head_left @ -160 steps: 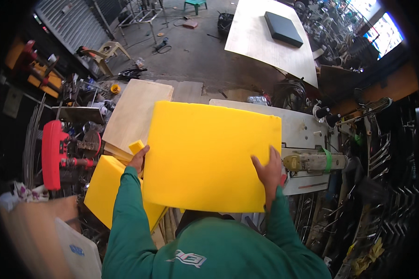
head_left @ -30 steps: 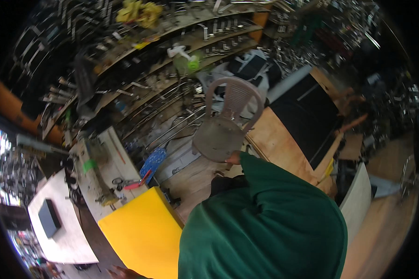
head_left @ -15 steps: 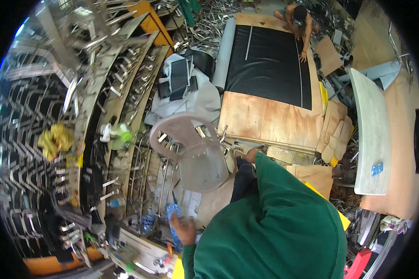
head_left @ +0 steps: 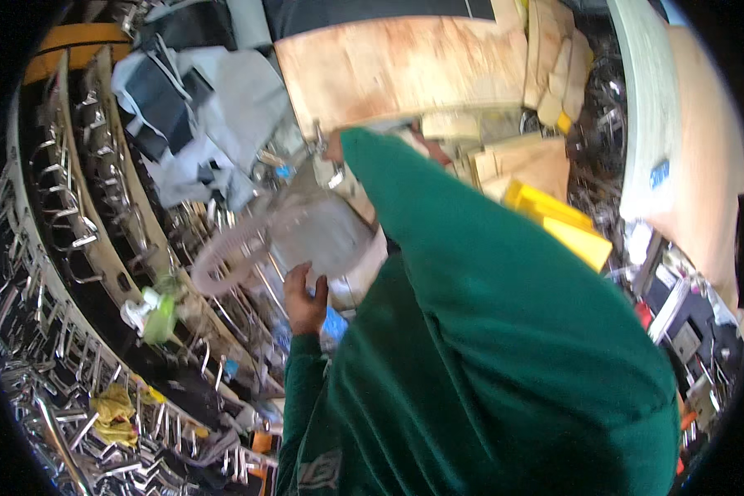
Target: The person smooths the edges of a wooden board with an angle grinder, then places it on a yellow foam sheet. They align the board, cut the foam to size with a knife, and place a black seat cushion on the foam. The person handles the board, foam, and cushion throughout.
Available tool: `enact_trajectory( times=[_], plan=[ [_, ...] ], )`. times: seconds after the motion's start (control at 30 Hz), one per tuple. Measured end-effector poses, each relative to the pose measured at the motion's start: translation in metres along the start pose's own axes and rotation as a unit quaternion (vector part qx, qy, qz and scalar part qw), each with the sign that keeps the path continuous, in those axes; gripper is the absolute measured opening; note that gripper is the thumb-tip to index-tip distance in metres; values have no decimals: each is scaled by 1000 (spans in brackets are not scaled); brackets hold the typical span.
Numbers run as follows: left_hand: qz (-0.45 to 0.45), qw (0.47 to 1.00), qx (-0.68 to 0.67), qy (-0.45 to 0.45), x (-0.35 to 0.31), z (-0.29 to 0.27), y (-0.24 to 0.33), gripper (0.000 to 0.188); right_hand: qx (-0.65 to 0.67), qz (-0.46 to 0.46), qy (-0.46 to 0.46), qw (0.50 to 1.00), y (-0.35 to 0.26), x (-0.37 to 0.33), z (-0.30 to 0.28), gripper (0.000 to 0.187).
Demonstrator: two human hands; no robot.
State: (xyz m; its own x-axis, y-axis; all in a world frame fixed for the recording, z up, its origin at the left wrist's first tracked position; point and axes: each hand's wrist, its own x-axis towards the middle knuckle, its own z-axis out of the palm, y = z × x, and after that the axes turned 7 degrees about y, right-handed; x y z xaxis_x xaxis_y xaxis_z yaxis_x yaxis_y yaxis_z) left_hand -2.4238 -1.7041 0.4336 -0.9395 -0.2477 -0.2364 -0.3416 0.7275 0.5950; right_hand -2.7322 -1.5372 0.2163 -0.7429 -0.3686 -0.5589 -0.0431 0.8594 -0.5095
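Note:
A greyish-pink plastic chair stands in front of me, its curved back blurred by motion. My left hand is by the near edge of the chair's seat, fingers apart and holding nothing; whether the fingertips touch the seat I cannot tell. Under that hand shows a bit of something blue. My right arm, in a green sleeve, reaches forward past the chair. Only a small part of my right hand shows beyond the cuff, and its fingers are hidden.
A plywood-topped table with black sheet on it is ahead. Racks of bent metal tubes fill the left. Grey and black sheeting lies beyond the chair. Wood pieces and a yellow item are at right, near a pale curved board.
My view has swung down and nearer the chair, and the person at the far table is out of sight. My left hand has come up to the chair's seat edge.

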Motion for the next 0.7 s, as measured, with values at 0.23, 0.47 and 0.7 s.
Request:
enact_trajectory(
  times=[0.23, 0.47, 0.7],
  plan=[
    [-37, 919, 244, 307, 152, -94, -44, 38, 132, -7, 32, 991, -26, 62, -7, 66],
    [-87, 919, 212, 321, 158, -86, -123, 59, 154, -84, -115, 978, -146, 167, 183, 67],
    [-106, 894, 177, 398, 148, -67, -144, 68, 250, 89, 72, 962, -252, 295, 314, 66]
  ],
)
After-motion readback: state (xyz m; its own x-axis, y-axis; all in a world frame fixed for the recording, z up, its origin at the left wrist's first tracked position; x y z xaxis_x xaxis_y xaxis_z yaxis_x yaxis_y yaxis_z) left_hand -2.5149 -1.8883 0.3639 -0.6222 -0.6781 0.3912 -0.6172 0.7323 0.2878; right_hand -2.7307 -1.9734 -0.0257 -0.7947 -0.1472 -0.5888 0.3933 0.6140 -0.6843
